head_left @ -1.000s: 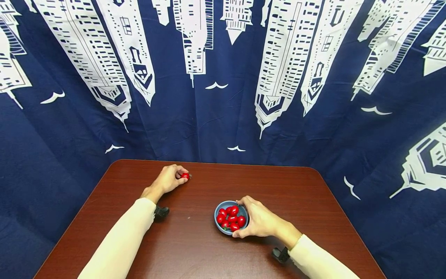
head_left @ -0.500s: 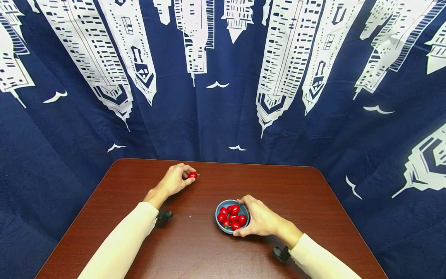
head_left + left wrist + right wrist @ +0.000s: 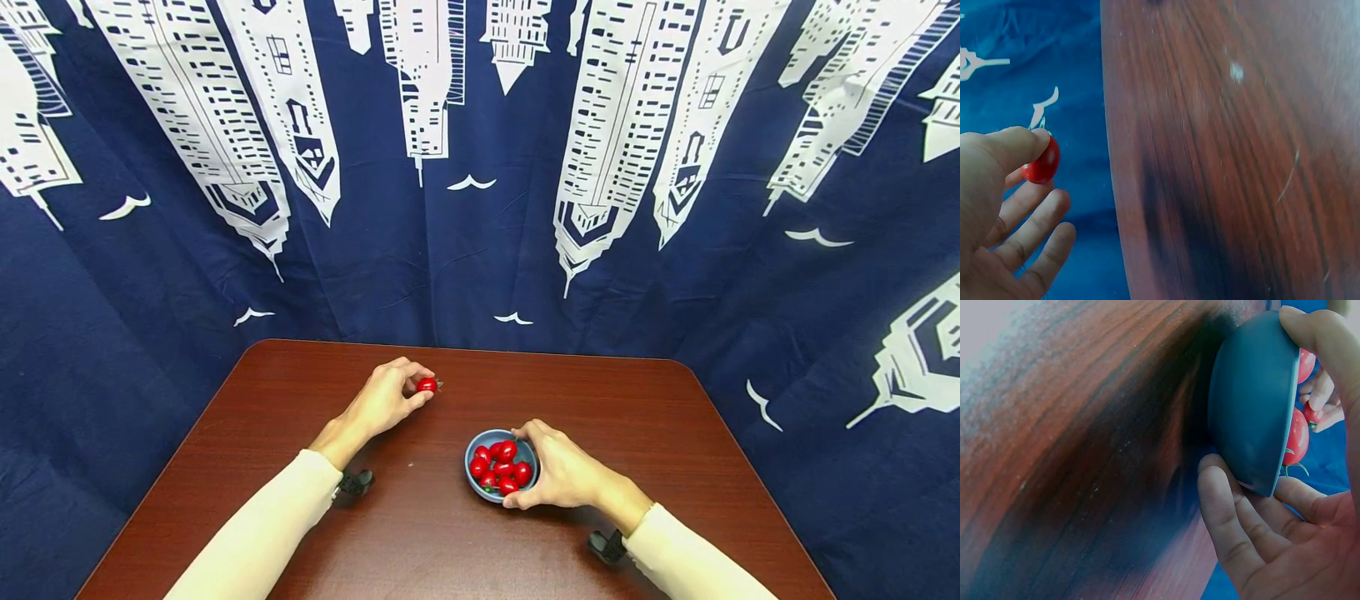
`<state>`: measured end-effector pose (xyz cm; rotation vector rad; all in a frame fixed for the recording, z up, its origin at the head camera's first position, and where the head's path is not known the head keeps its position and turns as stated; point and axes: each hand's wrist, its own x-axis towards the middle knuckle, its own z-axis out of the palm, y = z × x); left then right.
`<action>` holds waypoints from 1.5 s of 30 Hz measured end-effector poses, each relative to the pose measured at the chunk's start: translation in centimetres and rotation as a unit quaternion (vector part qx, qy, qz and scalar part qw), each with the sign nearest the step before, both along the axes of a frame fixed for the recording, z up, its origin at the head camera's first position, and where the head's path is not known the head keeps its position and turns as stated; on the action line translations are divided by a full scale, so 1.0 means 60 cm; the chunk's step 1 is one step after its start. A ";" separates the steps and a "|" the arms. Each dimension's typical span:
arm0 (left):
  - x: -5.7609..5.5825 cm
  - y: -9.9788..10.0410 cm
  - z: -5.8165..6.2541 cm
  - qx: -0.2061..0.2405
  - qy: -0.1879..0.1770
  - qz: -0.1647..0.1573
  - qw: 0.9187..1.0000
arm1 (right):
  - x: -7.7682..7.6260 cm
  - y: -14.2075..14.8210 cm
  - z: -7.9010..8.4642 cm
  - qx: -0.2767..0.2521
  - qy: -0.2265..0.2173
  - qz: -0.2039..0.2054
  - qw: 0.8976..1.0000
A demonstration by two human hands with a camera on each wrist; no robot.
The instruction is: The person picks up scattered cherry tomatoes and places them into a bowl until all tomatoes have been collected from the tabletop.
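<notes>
My left hand (image 3: 381, 403) pinches a red cherry tomato (image 3: 427, 384) with a green stem end, above the far left part of the table. In the left wrist view the thumb and a finger hold this cherry tomato (image 3: 1043, 162); the other fingers spread below. My right hand (image 3: 561, 472) grips a small blue bowl (image 3: 467, 467) by its right side, thumb at the near rim and fingers at the far rim. Several red cherry tomatoes (image 3: 502, 470) lie inside. The right wrist view shows the bowl's smooth outer wall (image 3: 1250, 403) between thumb and fingers.
The brown wooden table (image 3: 637, 417) has rounded far corners. Behind it hangs a dark blue cloth (image 3: 465, 267) printed with white buildings and birds. A black wrist camera (image 3: 356, 482) sits under the left wrist, another black camera (image 3: 606, 547) under the right.
My left hand has moved right with the cherry tomato, and slightly nearer in the last half second. The right hand and bowl hold almost the same place; the head view shifts slightly.
</notes>
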<state>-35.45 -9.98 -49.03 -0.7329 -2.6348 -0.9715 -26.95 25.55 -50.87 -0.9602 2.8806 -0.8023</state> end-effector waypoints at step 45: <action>0.119 0.113 0.000 0.023 0.015 -0.095 0.995 | -0.001 0.000 0.003 0.000 -0.015 0.001 1.000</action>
